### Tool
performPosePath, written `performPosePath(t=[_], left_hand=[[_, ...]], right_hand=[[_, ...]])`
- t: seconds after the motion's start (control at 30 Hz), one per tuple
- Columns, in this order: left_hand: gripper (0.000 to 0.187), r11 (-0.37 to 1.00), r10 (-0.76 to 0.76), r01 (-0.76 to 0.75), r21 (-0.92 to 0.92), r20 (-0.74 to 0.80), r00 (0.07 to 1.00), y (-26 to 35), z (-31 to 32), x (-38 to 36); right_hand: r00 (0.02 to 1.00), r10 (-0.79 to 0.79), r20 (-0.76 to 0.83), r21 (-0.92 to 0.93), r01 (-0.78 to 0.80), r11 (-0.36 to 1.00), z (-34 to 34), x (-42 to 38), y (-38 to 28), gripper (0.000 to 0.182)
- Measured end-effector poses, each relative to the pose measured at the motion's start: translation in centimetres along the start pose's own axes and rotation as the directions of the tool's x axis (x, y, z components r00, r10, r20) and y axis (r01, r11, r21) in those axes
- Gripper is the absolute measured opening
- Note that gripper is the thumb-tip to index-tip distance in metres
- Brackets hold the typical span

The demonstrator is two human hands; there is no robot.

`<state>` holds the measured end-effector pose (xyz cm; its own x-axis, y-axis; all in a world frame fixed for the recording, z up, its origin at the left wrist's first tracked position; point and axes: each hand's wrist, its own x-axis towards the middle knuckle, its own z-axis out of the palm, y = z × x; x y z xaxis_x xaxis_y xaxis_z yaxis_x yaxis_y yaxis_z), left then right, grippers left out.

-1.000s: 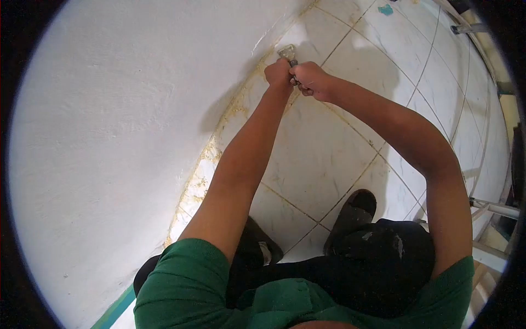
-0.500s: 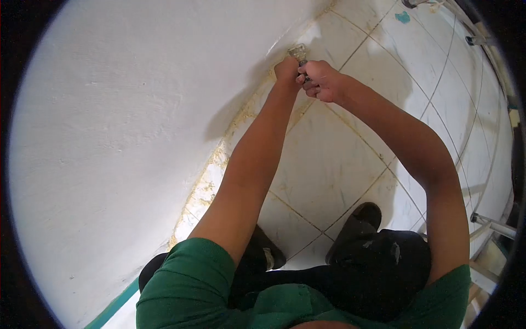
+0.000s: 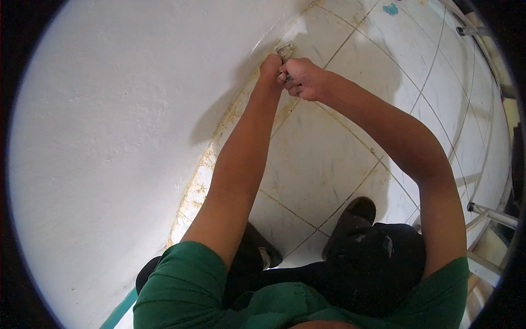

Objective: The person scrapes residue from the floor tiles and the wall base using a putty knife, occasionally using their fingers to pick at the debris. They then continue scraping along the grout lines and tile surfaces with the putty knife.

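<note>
Both my hands are closed round the handle of a scraper (image 3: 284, 50), held low over the floor tiles beside the foot of the wall. My left hand (image 3: 271, 66) is on the wall side, its fingers mostly hidden from above. My right hand (image 3: 301, 78) grips from the other side, right against the left, with its fingers curled. The scraper's wide, dirty metal blade shows past the knuckles, pointing away from me. Yellowish residue (image 3: 208, 158) runs along the strip where wall and floor meet.
A white wall (image 3: 109, 120) rises close on my left. Pale tiles (image 3: 323, 159) with dark joints cover the floor under my feet. A small teal scrap (image 3: 390, 9) lies at the far end. Metal ladder legs (image 3: 496, 217) stand along the right.
My view has shifted slightly, so the scene sits further left. Both hands and the scraper have come a little nearer along the foot of the wall, with the same grip.
</note>
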<state>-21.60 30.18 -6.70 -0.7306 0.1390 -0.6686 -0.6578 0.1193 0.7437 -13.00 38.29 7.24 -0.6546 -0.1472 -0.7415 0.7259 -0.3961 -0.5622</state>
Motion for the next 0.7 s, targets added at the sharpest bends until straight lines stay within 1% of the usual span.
performPosePath(t=[0.07,0.13,0.27,0.37,0.43,0.47,0.57,0.67,0.7], left_hand=[[0.013,1.000,0.022,-0.021,-0.023,0.063,0.998,-0.7,-0.3,0.2],[0.012,0.994,-0.005,0.016,-0.112,0.101,0.995,-0.7,-0.3,0.5],[0.011,0.980,-0.050,0.071,-0.185,0.113,0.992,-0.1,-0.4,0.6],[0.011,0.972,-0.063,0.080,-0.220,0.086,0.994,-0.5,-0.1,-0.1],[0.011,0.969,-0.062,0.079,-0.236,0.078,0.995,-1.3,0.0,-0.1],[0.011,0.966,-0.066,0.089,-0.241,0.104,0.992,-0.9,0.0,0.2],[0.010,0.963,-0.079,0.118,-0.244,0.164,0.983,-0.1,-0.7,0.8],[0.011,0.953,-0.117,0.160,-0.257,0.174,0.978,0.0,-0.7,0.5],[0.011,0.948,-0.131,0.177,-0.263,0.181,0.975,-0.1,-0.6,0.5]], right_hand=[[0.999,-0.042,-0.001,-0.055,0.042,0.998,0.1,-0.2,0.6,0.010],[0.999,-0.036,-0.015,-0.086,0.035,0.996,0.6,0.0,0.0,0.010],[0.998,-0.058,0.038,-0.107,0.062,0.992,0.5,0.9,-1.1,0.011],[1.000,-0.013,0.019,-0.094,0.015,0.995,0.5,-0.2,-0.1,0.012],[0.999,-0.044,-0.004,-0.133,0.043,0.990,0.6,0.3,0.9,0.012],[0.997,-0.073,-0.023,-0.155,0.069,0.986,0.5,0.6,0.8,0.012],[0.996,-0.080,0.039,-0.143,0.085,0.986,0.6,1.4,-0.6,0.012],[0.994,-0.004,0.110,-0.219,0.028,0.975,0.2,0.8,-1.5,0.011],[0.995,0.003,0.097,-0.197,0.016,0.980,0.1,0.1,-1.3,0.010]])
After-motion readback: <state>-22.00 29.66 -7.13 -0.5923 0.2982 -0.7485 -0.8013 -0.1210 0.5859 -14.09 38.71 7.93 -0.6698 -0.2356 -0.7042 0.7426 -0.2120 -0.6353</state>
